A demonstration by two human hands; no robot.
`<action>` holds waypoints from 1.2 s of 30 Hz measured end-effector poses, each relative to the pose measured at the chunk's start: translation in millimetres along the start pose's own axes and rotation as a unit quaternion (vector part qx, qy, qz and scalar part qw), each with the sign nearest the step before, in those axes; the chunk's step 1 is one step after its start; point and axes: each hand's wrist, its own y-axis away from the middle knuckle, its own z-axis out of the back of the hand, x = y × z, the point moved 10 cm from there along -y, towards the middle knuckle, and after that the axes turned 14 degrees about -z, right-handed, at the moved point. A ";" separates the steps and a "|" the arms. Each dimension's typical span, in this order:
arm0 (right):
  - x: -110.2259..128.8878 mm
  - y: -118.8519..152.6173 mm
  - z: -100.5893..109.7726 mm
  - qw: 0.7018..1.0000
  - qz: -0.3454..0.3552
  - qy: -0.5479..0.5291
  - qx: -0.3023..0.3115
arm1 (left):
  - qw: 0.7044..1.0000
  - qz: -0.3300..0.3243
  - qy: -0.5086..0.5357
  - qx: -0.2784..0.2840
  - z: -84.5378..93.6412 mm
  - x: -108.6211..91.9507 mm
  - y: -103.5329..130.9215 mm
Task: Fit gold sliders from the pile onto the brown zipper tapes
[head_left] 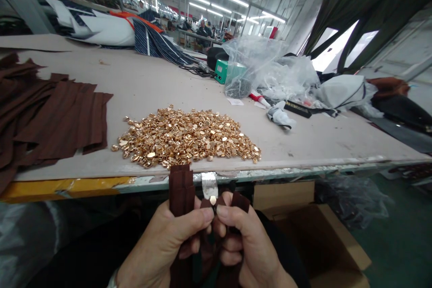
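From my remote view, the bench is the largest thing, running across the whole width, its yellow and pale green front edge just beyond the hands. Below its right part I see an open carton. Crumpled clear plastic lies towards the back right of the bench, partly over a green box. At the back left, striped cloth lies beside white and orange material. On the left I have a pile of brown strips, overlapping one another, and to its right a broad, low heap of gold pieces, spread near the front edge.

In front of that edge, the left hand is closed on a folded brown band, which stands up beside the thumb. The right hand is closed too, with the thumb bent over more brown material and the fingers curled beneath. The thumb tips point at each other, close together. A shiny tab hangs at the bench edge, just beyond them. Smallest of all, a single gold piece sits on the brown material between the hands, just past the thumb tips; I cannot tell how it is attached.
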 end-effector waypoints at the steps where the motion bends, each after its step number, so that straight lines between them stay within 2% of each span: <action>1: 0.2 -0.2 -0.4 1.000 0.001 -0.001 0.002 | 1.000 0.004 0.001 0.007 -0.5 0.7 -0.3; 4: 0.7 -0.9 -2.8 1.000 0.003 -0.008 0.013 | 1.000 0.015 -0.001 0.021 -0.1 3.2 -0.6; 10: -1.0 -3.1 -1.3 1.000 0.005 -0.008 0.012 | 1.000 0.014 0.002 0.013 1.2 4.5 -1.2; 17: 4.0 -5.7 -3.2 0.999 0.024 -0.002 0.027 | 1.000 -0.005 0.002 -0.024 7.2 4.7 -3.7; 20: 11.5 -5.5 -5.2 0.998 0.042 0.003 0.039 | 0.998 -0.036 -0.012 -0.042 10.3 -0.2 -5.8; 24: 19.8 -4.3 -3.3 0.995 0.064 0.071 0.030 | 0.994 -0.076 -0.077 -0.033 10.3 -7.9 -6.7; 27: 27.2 -1.9 2.8 0.986 0.092 0.141 -0.008 | 0.986 -0.092 -0.138 -0.014 7.1 -11.7 -5.0; 31: 42.5 4.3 4.9 0.960 0.155 0.224 -0.058 | 0.978 -0.125 -0.168 -0.019 7.3 -18.5 -2.0; 33: 48.2 7.1 3.2 0.950 0.178 0.249 -0.066 | 0.976 -0.124 -0.179 -0.002 6.5 -15.8 -1.8; 36: 48.1 7.6 3.4 0.946 0.173 0.267 -0.068 | 0.979 -0.110 -0.169 0.021 5.8 -7.5 -2.3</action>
